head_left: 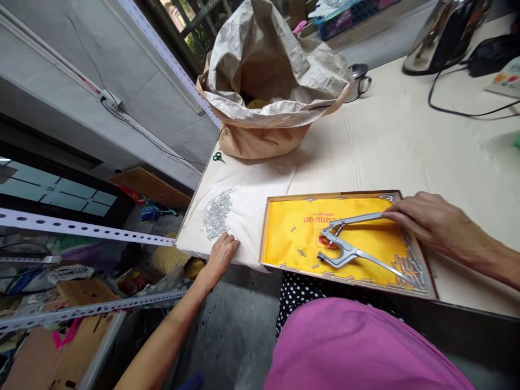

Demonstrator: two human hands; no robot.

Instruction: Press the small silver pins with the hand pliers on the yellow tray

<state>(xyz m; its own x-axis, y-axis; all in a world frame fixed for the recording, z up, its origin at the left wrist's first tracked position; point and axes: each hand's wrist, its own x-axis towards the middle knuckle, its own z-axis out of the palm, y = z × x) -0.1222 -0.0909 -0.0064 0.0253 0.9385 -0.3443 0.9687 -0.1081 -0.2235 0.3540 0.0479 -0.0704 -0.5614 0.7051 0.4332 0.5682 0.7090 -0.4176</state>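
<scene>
My left hand (224, 252) rests at the table's front edge, just below a loose heap of small silver metal tubes (217, 215) on a white cloth. Its fingers are curled together, and whatever they may hold is hidden. My right hand (428, 219) reaches over the right side of a shallow tray (265, 233) and closes on the upper handle end of grey metal snap pliers (345, 252). The pliers' jaws are apart over the tray's yellow lining (284, 222). More of the small metal pieces (408, 268) lie in the tray's right corner, with a few scattered elsewhere.
A large brown woven sack (264, 141) stands open behind the heap. Green-handled scissors (219, 157) lie beside it. Farther back are a metal cup (358, 81), a kettle (430, 40) with a cord, and a blue basket (345, 21). Perforated metal shelf rails (93, 230) run along the left.
</scene>
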